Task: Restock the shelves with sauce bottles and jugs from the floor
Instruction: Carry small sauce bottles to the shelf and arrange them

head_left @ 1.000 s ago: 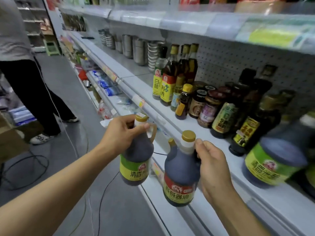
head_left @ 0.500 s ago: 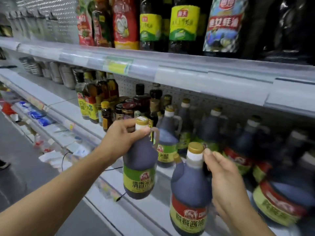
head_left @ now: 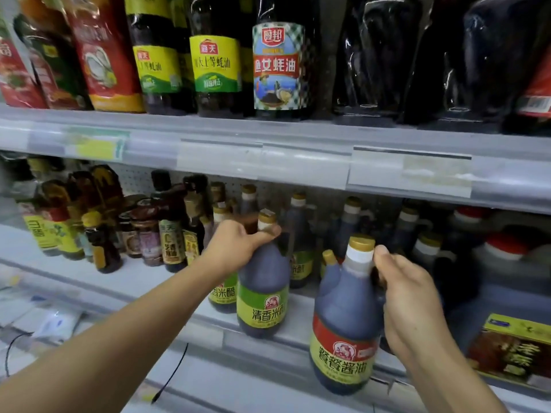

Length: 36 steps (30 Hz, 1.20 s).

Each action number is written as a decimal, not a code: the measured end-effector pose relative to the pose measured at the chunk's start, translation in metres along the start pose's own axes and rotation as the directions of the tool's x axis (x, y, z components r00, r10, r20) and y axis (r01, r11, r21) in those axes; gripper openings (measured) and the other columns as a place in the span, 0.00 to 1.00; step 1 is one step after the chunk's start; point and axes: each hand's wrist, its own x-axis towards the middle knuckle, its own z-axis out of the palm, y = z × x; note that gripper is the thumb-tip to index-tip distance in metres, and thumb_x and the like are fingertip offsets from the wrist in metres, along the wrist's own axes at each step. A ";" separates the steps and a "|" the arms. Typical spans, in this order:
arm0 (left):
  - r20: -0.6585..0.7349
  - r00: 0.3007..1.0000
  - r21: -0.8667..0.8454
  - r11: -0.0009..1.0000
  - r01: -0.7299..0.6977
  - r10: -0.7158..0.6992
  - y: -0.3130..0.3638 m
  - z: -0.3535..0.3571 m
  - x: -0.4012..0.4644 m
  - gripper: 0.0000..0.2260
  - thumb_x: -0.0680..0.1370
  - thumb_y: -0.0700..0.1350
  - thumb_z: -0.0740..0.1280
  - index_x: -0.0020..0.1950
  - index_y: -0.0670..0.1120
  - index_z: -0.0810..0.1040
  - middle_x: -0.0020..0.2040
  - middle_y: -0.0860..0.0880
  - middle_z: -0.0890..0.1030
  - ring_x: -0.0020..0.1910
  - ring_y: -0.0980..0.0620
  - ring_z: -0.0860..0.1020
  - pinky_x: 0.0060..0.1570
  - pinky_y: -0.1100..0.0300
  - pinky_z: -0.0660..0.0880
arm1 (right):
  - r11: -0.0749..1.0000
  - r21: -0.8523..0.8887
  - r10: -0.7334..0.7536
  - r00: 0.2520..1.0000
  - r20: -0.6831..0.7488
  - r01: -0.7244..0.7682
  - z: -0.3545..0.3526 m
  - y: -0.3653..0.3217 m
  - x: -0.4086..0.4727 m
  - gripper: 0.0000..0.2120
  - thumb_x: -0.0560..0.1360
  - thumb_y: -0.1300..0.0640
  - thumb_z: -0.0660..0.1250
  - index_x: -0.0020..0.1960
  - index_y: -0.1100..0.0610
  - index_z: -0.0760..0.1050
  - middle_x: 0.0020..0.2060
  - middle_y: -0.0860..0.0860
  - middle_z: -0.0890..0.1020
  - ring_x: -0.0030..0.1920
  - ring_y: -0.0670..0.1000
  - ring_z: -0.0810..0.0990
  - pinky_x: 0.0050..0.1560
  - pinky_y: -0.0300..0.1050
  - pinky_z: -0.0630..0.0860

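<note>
two jugs at the shelf lip, green one nearer the gap

the landmark here is the front edge of the middle shelf, the pale lip running below the stocked row.

the left hand has its fingers curled round the neck and handle of the green-label jug, thumb lying across just under the gold cap. that jug stands upright, long axis vertical, hanging below the grip, its base level with the shelf edge and apparently just over it; i cannot tell whether it already rests on the board.

the right hand grips the handle side of the red-label jug, fingertips up by the white neck. this jug is also upright but sits out in front of the shelf edge and lower, so it looks further from being placed.

behind the edge, matching dark jugs stand in rows, one just behind and left of the green-label jug. the open room seems to lie straight back from the lip between the two held jugs and to the right, before the big red-capped jugs. overhead, the upper shelf rail caps the opening; the caps look clear of it, so a level push inward, left hand first, seems the likely move. a yellow box lies right of the red-label jug.
</note>
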 end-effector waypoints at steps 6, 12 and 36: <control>0.054 0.986 -0.056 0.986 -0.155 0.158 -0.010 0.014 0.010 0.04 0.75 0.38 0.69 0.48 0.45 0.81 0.41 0.51 0.82 0.33 0.71 0.76 0.36 0.76 0.70 | 0.997 -0.059 0.043 0.995 -0.088 -0.048 -0.003 -0.001 -0.004 0.17 0.79 0.49 0.60 0.41 0.60 0.77 0.41 0.57 0.82 0.48 0.57 0.80 0.53 0.56 0.74; 0.111 0.973 -0.143 0.972 -0.185 0.202 -0.015 0.021 0.024 0.06 0.75 0.34 0.67 0.51 0.39 0.79 0.47 0.47 0.81 0.36 0.70 0.76 0.42 0.74 0.72 | 0.994 -0.057 0.086 0.982 -0.171 -0.097 0.001 0.004 -0.007 0.15 0.79 0.49 0.59 0.43 0.57 0.78 0.45 0.56 0.83 0.51 0.59 0.80 0.58 0.60 0.74; 0.118 0.974 0.063 0.978 -0.201 0.192 -0.017 0.026 0.037 0.12 0.70 0.39 0.75 0.53 0.44 0.80 0.51 0.45 0.83 0.51 0.49 0.80 0.53 0.55 0.76 | 0.982 0.186 0.091 0.950 -0.298 -0.035 0.036 0.011 0.038 0.08 0.78 0.60 0.63 0.55 0.61 0.75 0.59 0.59 0.78 0.58 0.56 0.76 0.63 0.50 0.71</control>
